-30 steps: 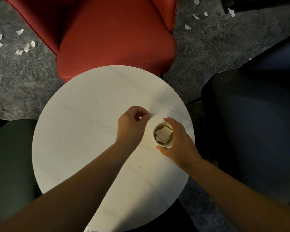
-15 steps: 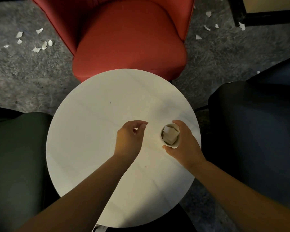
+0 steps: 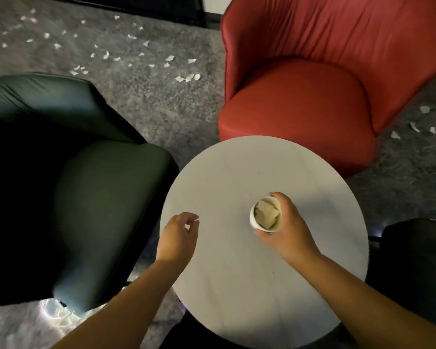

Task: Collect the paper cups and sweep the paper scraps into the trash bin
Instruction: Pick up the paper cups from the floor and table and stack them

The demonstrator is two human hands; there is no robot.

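Head view, lower centre of frame: I am gripping the paper cup (image 3: 266, 214) with my right hand (image 3: 286, 226), fingers wrapping its side; folded scraps are sitting inside it. The cup is resting over the round white table (image 3: 237, 285). Left of it, my left hand (image 3: 178, 236) is hovering at the table's edge, fingers loosely curling, holding nothing. Upper left: paper scraps (image 3: 188, 77) are lying scattered on grey carpet (image 3: 149, 102), between a dark green chair (image 3: 106, 210) and a red chair (image 3: 300, 107).
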